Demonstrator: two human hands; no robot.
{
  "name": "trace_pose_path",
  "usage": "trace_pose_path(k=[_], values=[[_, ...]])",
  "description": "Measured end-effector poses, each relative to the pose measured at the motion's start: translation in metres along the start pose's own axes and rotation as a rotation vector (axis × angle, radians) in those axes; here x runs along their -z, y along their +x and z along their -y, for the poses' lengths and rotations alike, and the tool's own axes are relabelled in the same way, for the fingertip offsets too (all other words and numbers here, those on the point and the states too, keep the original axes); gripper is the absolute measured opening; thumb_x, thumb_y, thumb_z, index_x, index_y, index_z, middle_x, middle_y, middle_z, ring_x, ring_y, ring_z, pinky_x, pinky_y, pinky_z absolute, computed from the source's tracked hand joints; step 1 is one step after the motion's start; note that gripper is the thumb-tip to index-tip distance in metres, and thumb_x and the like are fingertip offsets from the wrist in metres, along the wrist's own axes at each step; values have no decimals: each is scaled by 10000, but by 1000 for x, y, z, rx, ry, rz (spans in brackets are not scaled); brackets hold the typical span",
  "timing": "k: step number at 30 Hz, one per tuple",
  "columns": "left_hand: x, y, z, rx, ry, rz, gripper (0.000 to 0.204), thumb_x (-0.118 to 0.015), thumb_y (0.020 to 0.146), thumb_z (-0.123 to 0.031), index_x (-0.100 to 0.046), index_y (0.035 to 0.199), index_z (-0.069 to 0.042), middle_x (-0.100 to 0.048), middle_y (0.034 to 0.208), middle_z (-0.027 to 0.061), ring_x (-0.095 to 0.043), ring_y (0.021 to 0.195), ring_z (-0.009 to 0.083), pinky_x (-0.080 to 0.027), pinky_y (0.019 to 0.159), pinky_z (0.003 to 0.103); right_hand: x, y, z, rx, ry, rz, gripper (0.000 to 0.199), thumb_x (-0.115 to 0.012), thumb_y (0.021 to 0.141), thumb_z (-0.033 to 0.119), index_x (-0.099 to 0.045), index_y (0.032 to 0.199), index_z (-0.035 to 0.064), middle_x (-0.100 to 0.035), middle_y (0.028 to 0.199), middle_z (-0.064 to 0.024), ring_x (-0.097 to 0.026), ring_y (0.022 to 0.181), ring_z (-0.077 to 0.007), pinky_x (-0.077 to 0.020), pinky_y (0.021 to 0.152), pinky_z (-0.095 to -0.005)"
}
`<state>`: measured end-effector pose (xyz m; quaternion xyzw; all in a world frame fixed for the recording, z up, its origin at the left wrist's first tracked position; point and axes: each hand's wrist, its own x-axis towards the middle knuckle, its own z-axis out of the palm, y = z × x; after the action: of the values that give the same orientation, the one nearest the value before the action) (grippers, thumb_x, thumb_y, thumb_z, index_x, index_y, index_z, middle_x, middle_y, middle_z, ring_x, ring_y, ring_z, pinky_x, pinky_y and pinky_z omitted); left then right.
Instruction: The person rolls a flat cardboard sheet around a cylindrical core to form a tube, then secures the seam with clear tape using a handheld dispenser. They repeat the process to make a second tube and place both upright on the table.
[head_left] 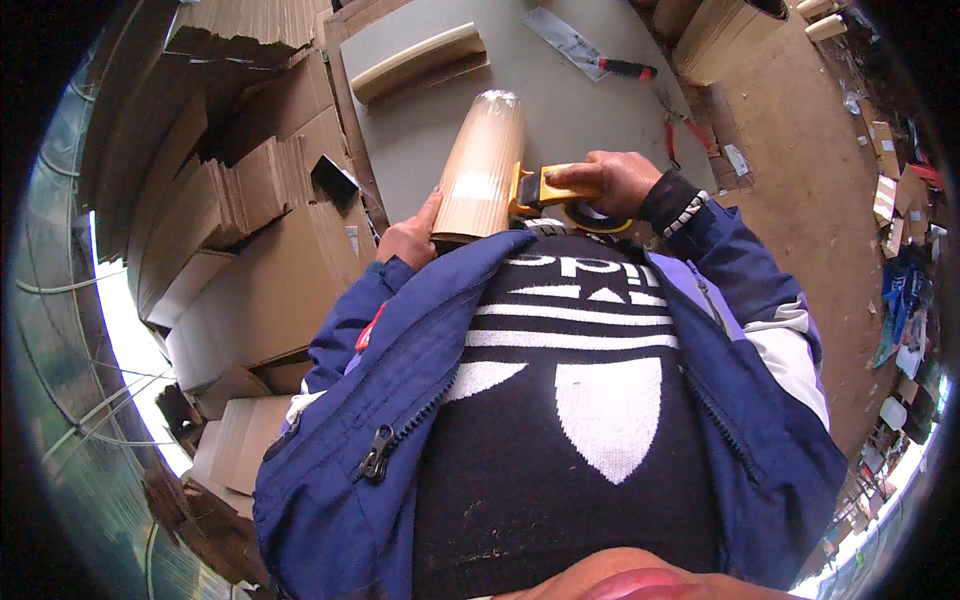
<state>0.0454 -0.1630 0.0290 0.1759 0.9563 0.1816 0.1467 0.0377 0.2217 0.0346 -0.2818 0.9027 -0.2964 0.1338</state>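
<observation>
A corrugated cardboard roll (480,170) stretches away from me over the grey tabletop (585,115). Shiny clear tape shows on its upper side and at its far end. My left hand (410,238) grips the roll's near left edge, its thumb side along the cardboard and its other fingers partly hidden. My right hand (622,182) is closed around the handle of a yellow tape dispenser (568,185). The dispenser's front end is at the roll's right side; whether it touches the cardboard I cannot tell.
A curved cardboard piece (425,62) lies at the table's far left. A red-and-black-handled tool (630,68) and a red-handled tool (672,140) lie to the right. Stacked cardboard sheets (270,270) crowd the left side. More cardboard (725,35) stands beyond the table's far right corner.
</observation>
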Motion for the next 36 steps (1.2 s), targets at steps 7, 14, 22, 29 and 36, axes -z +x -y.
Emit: trace_pose_path(k=[7, 14, 22, 29, 36], values=[[-7, -6, 12, 75, -161, -49, 714, -591, 812, -54, -415, 1490, -192, -666, 1099, 238, -670, 971, 402, -543, 830, 466, 30, 67, 36, -157, -123, 401, 530, -690, 743, 148, -688, 1250, 301, -733, 1061, -89, -699, 939, -304, -563, 812, -397], [6, 11, 36, 86, -194, -108, 563, -539, 850, -67, -519, 1409, -128, -622, 1241, 214, -629, 1109, 383, -515, 947, 432, 23, 102, -2, -383, -257, 596, 503, -699, 708, 119, -730, 1181, 288, -741, 1032, -84, -704, 918, -280, -560, 807, -380], [51, 77, 40, 55, -161, -151, 344, -530, 925, -258, -657, 1207, -109, -671, 1156, 175, -636, 1042, 399, -529, 907, 446, 23, 110, -32, -186, 1018, -404, 747, -706, 791, -44, -437, 1479, 66, -494, 1444, -60, -493, 1293, -178, -411, 1072, -292], [86, 122, 42, -72, -37, -127, 325, -515, 910, -222, -681, 1182, -153, -681, 1162, 111, -657, 1016, 351, -532, 895, 429, -9, 157, -48, -300, 791, -572, 755, -725, 784, 45, -420, 1474, 35, -552, 1392, -94, -546, 1229, -191, -422, 1037, -290], [89, 135, 31, -153, -361, -152, 376, -587, 898, -66, -637, 1270, -74, -651, 1276, 136, -622, 1182, 289, -480, 1020, 345, -139, 38, -186, -1031, 763, -459, 790, -784, 745, 224, -431, 1412, -12, -658, 1107, -140, -638, 917, -212, -519, 803, -337]])
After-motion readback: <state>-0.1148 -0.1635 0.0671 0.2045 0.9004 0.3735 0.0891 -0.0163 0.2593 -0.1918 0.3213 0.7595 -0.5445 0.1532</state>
